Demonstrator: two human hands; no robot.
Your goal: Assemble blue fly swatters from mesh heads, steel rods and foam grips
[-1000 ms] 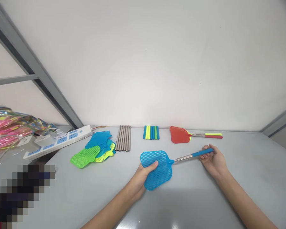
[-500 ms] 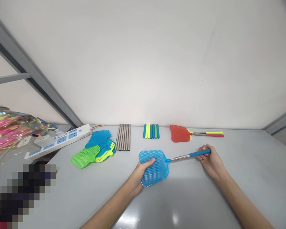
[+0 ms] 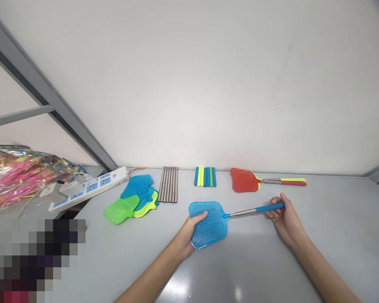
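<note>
"Where is the blue fly swatter?"

"It's between the 2 hands, over the middle of the counter. The left hand has its grip closed on the flat part, thumb on top. The right hand has its grip closed on the end of the blue handle."

"Can you see both hands all the way?"

"No, the flat part hides some of the left hand."

"What's around it?"

"Farther back, short colored handles lie side by side. Metal tubes lie to the left of them. To the right, a red fly swatter lies on a yellow fly swatter, near the wall."

"And on the left?"

"A pile of loose swatter tops, blue, green and yellow, near the tubes. Past them are a white power strip with plugs and shiny bags of pink things. The bottom left corner is too blocky to make out."
</note>
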